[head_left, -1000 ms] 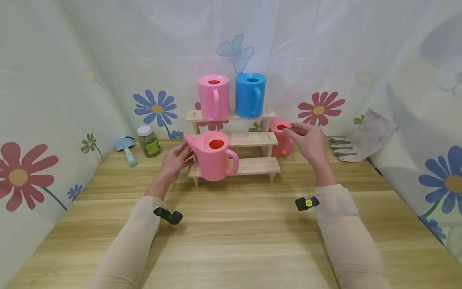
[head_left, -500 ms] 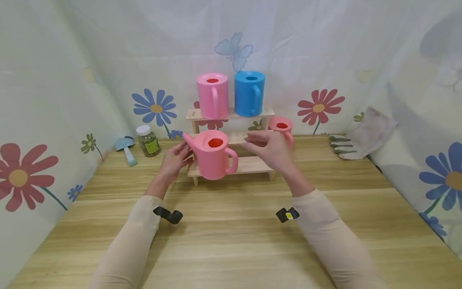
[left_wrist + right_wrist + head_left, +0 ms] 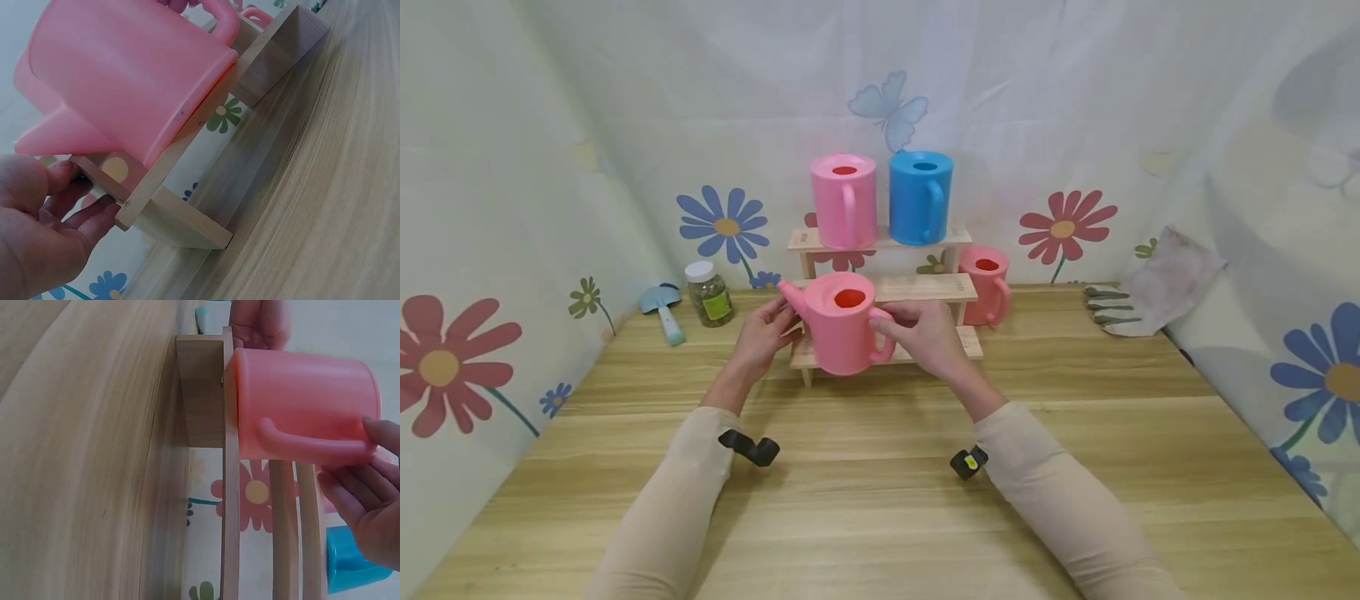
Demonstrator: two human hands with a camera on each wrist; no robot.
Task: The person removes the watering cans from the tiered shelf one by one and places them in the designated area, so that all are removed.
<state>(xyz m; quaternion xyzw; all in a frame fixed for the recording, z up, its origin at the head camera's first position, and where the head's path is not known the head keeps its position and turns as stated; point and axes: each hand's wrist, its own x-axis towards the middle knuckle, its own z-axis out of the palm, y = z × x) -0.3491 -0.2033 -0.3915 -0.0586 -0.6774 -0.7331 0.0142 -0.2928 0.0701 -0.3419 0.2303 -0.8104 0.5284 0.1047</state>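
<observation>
The pink watering can (image 3: pixel 842 325) stands upright on the lowest step of the wooden tiered stand (image 3: pixel 925 287), at its left end. The spout-to-handle axis runs left to right: the spout points up and to the left, and the loop handle faces right.

The right hand (image 3: pixel 925 333) is at the handle. The thumb lies along the top of the loop and the fingers curl beside and under it, as the right wrist view shows; whether they fully close round the handle cannot be told. The left hand (image 3: pixel 767 329) is at the spout side, with relaxed, nearly straight fingers touching the end of the step below the spout. It grips nothing.

The can's base sits at the front edge of the step. The tabletop (image 3: pixel 880 500) in front of both hands is open wood. Directly behind the grip, the middle step rises close to the can. On the top step stand a pink mug (image 3: pixel 844 200) and a blue mug (image 3: pixel 921 197), touching side by side. A second pink can (image 3: pixel 985 283) stands right of the stand, partly hidden by it.

Further left of the left hand stand a jar (image 3: pixel 708 293) and a small blue trowel (image 3: pixel 662 308); far right lie garden gloves (image 3: pixel 1108 304).

The far side of the held can is hidden.
</observation>
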